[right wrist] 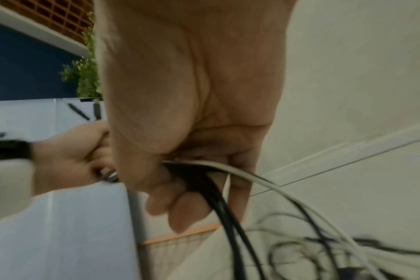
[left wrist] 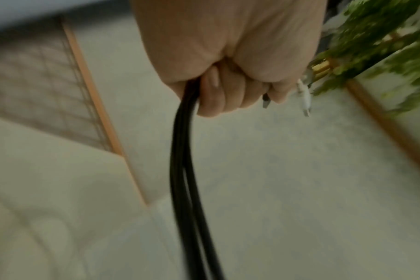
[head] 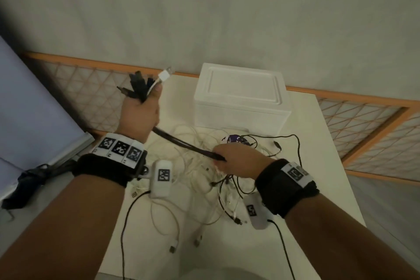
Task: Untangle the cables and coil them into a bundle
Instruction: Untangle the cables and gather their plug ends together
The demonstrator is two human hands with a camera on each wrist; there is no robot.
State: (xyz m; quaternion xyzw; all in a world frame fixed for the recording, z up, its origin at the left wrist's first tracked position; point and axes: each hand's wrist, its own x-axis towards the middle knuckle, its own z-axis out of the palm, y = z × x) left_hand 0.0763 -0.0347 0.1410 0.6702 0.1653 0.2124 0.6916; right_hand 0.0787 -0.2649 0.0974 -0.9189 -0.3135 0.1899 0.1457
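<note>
My left hand [head: 138, 109] is raised over the table's left side, fist closed on a bunch of cable ends; black plugs [head: 136, 86] and a white USB plug [head: 164, 76] stick out above it. The black cables [head: 181, 143] run taut from that fist down to my right hand [head: 236, 161], which grips them lower down. In the left wrist view the fist [left wrist: 228, 75] clamps the black cables [left wrist: 182, 170]. In the right wrist view my fingers [right wrist: 180, 208] curl round black cables [right wrist: 218, 199] and a white one [right wrist: 264, 180]. A tangle of white and black cables [head: 204, 179] lies on the table beneath.
A white foam box [head: 241, 98] stands at the back of the white table [head: 318, 166]. A purple-and-white object [head: 234, 139] lies just behind my right hand. An orange-framed lattice panel [head: 363, 125] runs behind the table. A blue surface [head: 27, 109] lies to the left.
</note>
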